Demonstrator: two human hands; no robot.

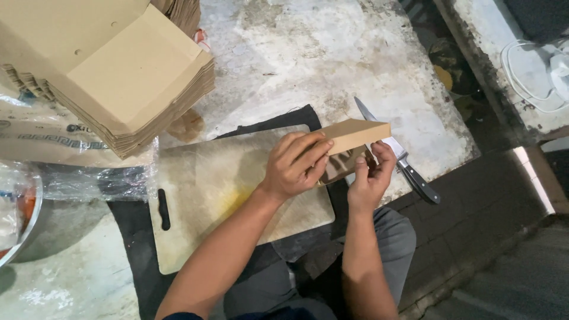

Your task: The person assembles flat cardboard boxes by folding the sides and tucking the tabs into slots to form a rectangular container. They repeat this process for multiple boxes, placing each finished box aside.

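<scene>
- Brown folded cardboard box [354, 135], one piece, matte kraft board with sharp creases, sits raised between the two hands above the right end of the cutting board; its top panel looks flat and rectangular, its inner face shiny.
- Left hand [294, 166], one, bare, lies curled over the near side of the box, fingers [308, 151] together and pressed along the box's edge, thumb hidden underneath.
- Right hand [370, 178], one, bare, grips the box from below at its right end, fingers bent close around a lower flap; the exact pinch is partly hidden.
- One pale rectangular cutting board [225, 189], scuffed and stained yellowish near the middle, with a dark slot handle at its left end, lies on a dark cloth [133, 237].
- One kitchen knife [409, 166] with a slim silver blade and black riveted handle lies on the table just beyond the right hand, partly covered by the box.
- One tall stack of flat brown cardboard blanks [127, 77], many sheets, too many to count, rests at upper left on clear crinkled plastic wrap [89, 178].
- One round metal bowl [32, 231] shows partly at the left edge.
- One worn, whitish, blotchy stone tabletop [332, 53] carries all of it.
</scene>
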